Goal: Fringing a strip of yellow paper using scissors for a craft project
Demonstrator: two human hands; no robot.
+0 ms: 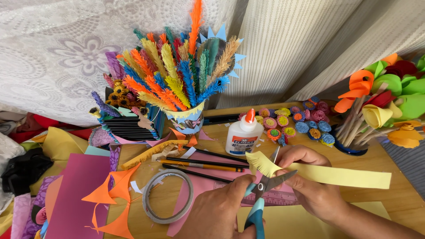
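Two hands busy below glue bottle [243, 134]: left hand [221, 210] gripping scissors [264, 190]; right hand [305, 181] pinching fringed yellow paper strip [327, 173].

left hand [217, 212] wrist cut off at bottom edge, scissors [264, 194] handle tip too; pink ruler [274, 197] mostly buried under hands
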